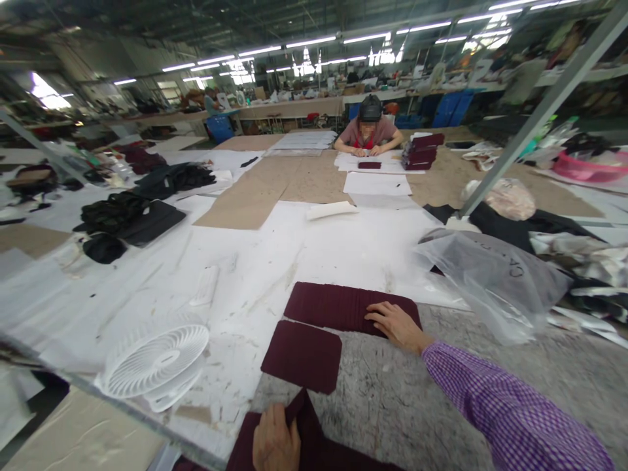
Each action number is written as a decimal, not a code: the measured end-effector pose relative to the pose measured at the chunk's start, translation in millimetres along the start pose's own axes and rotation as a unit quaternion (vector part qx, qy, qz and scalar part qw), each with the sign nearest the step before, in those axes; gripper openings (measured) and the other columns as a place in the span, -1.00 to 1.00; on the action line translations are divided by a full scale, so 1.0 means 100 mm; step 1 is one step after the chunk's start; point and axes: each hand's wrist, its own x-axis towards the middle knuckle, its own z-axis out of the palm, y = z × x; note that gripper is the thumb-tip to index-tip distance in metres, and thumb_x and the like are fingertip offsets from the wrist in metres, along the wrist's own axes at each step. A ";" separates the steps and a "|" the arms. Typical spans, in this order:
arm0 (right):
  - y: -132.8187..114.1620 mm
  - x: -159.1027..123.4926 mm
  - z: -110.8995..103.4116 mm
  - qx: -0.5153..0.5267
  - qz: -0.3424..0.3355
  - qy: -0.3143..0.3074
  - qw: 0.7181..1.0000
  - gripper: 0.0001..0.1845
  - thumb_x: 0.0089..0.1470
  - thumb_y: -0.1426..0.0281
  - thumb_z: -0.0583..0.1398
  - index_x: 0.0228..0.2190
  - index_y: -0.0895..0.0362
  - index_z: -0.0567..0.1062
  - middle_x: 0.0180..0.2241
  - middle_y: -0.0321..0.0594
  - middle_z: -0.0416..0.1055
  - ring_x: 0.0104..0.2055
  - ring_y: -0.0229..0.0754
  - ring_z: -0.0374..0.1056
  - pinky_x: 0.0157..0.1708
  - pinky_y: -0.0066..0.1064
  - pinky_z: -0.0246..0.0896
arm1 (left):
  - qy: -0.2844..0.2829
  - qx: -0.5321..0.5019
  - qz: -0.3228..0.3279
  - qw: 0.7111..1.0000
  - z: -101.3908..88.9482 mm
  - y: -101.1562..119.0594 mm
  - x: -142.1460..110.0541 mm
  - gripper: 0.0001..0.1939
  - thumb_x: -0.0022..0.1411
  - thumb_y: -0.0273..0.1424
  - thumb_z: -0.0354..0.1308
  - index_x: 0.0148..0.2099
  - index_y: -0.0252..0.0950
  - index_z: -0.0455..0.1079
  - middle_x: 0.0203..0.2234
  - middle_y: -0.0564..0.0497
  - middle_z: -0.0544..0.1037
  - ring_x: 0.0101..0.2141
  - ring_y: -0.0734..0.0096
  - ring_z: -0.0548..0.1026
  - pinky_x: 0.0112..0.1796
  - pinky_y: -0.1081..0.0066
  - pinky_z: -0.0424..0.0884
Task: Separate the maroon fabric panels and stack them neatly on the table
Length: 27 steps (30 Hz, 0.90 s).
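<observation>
At the near edge of the table my left hand (276, 439) is closed on a dark maroon fabric piece (310, 425), whose corner folds up beside the thumb. My right hand (396, 324) rests with fingers stretched out on the right part of a row of overlapping maroon fabric panels (328, 304). Between the hands, a single maroon panel (303, 356) with rounded corners lies flat on grey felt-like cloth (387, 386). The fingertips of my left hand are partly hidden by the cloth.
A white fan (161, 360) stands on the left. Clear plastic bags (495, 278) and a metal post (534, 121) are on the right. Dark garments (127, 216) lie further left. Across the table a person (369, 127) works beside stacked maroon pieces (422, 150).
</observation>
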 end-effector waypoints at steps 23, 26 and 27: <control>0.57 0.59 -0.22 0.032 0.137 -0.089 0.986 -0.70 0.16 0.30 0.16 -0.08 0.12 0.41 -0.05 -0.15 0.38 -0.07 -0.10 0.35 -0.08 -0.11 0.28 | 0.018 0.010 0.015 1.000 0.06 0.00 0.00 -0.88 0.23 -0.49 -0.02 -0.32 -0.31 0.34 -0.52 -0.01 0.41 -0.43 0.25 0.42 -0.36 0.32 0.25; 0.60 0.67 -0.26 0.021 0.144 -0.125 0.981 -0.72 0.15 0.29 0.16 -0.11 0.14 0.42 -0.06 -0.15 0.39 -0.09 -0.12 0.36 -0.11 -0.13 0.31 | 0.020 0.009 0.019 1.000 0.09 -0.01 -0.01 -0.88 0.23 -0.49 -0.02 -0.31 -0.31 0.34 -0.51 -0.01 0.42 -0.42 0.25 0.42 -0.37 0.33 0.26; 0.60 0.69 -0.27 0.016 0.146 -0.134 0.980 -0.72 0.15 0.29 0.16 -0.11 0.14 0.42 -0.06 -0.15 0.39 -0.09 -0.11 0.35 -0.11 -0.13 0.31 | 0.020 0.009 0.020 1.000 0.10 -0.02 -0.01 -0.88 0.23 -0.49 -0.02 -0.31 -0.30 0.33 -0.51 -0.01 0.43 -0.42 0.26 0.42 -0.37 0.33 0.26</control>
